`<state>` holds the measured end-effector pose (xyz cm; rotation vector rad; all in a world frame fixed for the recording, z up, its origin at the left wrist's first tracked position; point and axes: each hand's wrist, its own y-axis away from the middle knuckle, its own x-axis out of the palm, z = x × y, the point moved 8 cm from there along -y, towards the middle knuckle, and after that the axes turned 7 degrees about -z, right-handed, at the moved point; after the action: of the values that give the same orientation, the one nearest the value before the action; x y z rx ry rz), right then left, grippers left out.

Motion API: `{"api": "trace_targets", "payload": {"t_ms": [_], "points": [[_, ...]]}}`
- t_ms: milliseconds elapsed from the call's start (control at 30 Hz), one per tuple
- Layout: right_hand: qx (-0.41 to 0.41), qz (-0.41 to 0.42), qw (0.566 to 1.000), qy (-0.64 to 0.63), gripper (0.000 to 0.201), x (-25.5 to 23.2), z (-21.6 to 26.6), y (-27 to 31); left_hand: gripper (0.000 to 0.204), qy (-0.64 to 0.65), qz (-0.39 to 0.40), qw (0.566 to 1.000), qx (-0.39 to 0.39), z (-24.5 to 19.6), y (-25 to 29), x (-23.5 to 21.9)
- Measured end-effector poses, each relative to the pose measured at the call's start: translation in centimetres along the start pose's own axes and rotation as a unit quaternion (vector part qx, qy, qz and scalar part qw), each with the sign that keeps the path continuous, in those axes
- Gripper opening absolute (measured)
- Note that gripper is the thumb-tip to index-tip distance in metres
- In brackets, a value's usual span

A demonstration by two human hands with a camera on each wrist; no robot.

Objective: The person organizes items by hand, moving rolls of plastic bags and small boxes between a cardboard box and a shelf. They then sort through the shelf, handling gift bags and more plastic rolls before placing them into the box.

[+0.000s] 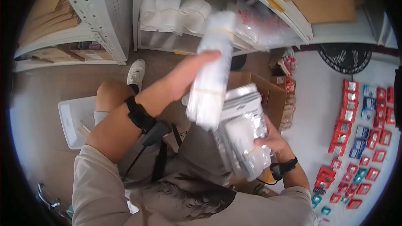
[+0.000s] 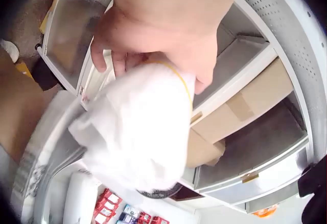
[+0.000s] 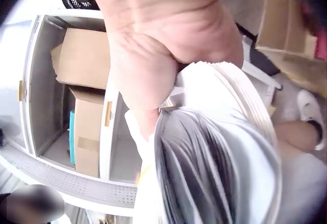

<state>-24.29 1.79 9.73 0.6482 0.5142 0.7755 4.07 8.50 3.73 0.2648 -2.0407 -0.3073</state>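
Nearest, the right hand [image 1: 274,142] clutched a stack of silver packets [image 1: 243,129] from below at lap height; above it, the left hand [image 1: 184,79] gripped a white banded bundle [image 1: 211,71], its lower end touching the stack, before the shelving [image 1: 104,29]

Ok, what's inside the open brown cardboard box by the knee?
Cannot tell: the white banded bundle in the left hand and the silver packets cover the open brown cardboard box; only its walls show.

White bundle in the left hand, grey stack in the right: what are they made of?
White bundle: looks like soft plastic bags, matte, bound by thin yellowish bands; blur leaves it open. Grey stack: probably glossy plastic film packets, since highlights glint on them.
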Motion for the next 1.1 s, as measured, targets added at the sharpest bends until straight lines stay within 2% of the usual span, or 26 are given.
{"api": "trace_targets", "payload": {"t_ms": [33,100,133,200,233,300,333,367,433,467,533,633,700,767,833,867,900,933,967,1000,1033,1100], "points": [[-0.002,0.044,0.999,0.029,0.112,1.0,-1.4,0.8,0.056,-0.027,0.03,0.999,-0.018,1.8,0.5,0.8],[0.007,0.08,0.986,0.143,0.115,2.0,-4.3,1.7,0.062,-0.094,0.115,0.988,-0.035,4.9,2.4,3.5],[-0.001,0.093,0.986,0.14,0.116,3.0,-5.3,1.8,0.056,-0.119,0.117,0.986,0.026,5.8,3.2,4.5],[0.014,0.08,0.99,0.115,0.114,3.8,-5.6,2.4,0.046,-0.202,0.096,0.964,0.141,8.4,4.2,5.6],[0.028,0.076,0.991,0.111,0.114,3.7,-5.6,2.4,0.046,-0.21,0.104,0.964,0.125,8.9,4.4,6.0],[-0.027,0.053,0.988,0.145,0.113,3.3,-4.6,2.3,0.047,-0.289,0.124,0.939,0.137,9.0,4.8,6.8],[0.006,0.0,0.975,0.222,0.101,2.5,-3.3,3.1,0.047,-0.298,0.105,0.94,0.13,9.5,4.5,6.5],[0.005,-0.003,0.976,0.217,0.101,2.6,-2.3,3.3,0.047,-0.301,0.109,0.939,0.127,9.7,4.5,6.7],[-0.174,-0.035,0.967,0.184,0.085,2.4,2.5,3.3,0.05,-0.29,0.09,0.942,0.141,9.5,4.2,7.1],[-0.192,0.006,0.971,0.138,0.073,3.4,3.5,3.0,0.05,-0.291,0.088,0.941,0.15,9.4,4.1,7.1],[-0.164,0.031,0.984,0.067,0.075,4.8,3.5,1.7,0.053,-0.369,0.072,0.909,0.182,9.4,3.7,6.8],[-0.053,0.009,0.998,-0.026,0.075,6.6,4.6,0.1,0.064,-0.375,0.044,0.905,0.195,9.2,3.8,5.9],[0.015,0.029,0.999,-0.012,0.068,7.4,5.2,-0.8,0.069,-0.371,0.035,0.898,0.233,9.5,3.9,5.0],[0.021,0.047,0.999,0.017,0.06,7.7,6.2,-1.5,0.074,-0.362,0.023,0.893,0.267,8.9,3.9,4.3],[0.027,0.041,0.997,0.053,0.057,6.6,6.6,-2.1,0.082,-0.469,0.043,0.833,0.289,8.5,4.7,4.8],[0.008,0.023,1.0,-0.004,0.058,5.7,7.7,-2.6,0.083,-0.483,0.02,0.811,0.329,8.3,4.9,4.9],[-0.01,0.003,0.998,-0.064,0.06,5.0,8.9,-3.2,0.083,-0.474,0.005,0.814,0.335,8.0,5.0,4.7],[-0.077,-0.001,0.996,-0.05,0.063,5.7,12.3,-3.5,0.087,-0.502,0.022,0.795,0.34,7.8,5.2,5.1],[-0.134,-0.023,0.991,-0.015,0.064,4.0,14.4,-4.0,0.092,-0.53,0.041,0.775,0.342,7.7,5.4,5.5],[-0.142,0.011,0.99,0.013,0.063,4.0,16.7,-4.5,0.082,-0.572,0.038,0.753,0.323,8.1,5.3,5.5],[-0.15,0.044,0.987,0.038,0.063,4.3,19.0,-5.2,0.082,-0.569,0.033,0.755,0.324,8.0,5.3,5.3],[-0.197,0.06,0.958,0.2,0.062,4.1,21.4,-7.7,0.074,-0.632,0.063,0.702,0.324,8.5,5.3,5.6]]}}
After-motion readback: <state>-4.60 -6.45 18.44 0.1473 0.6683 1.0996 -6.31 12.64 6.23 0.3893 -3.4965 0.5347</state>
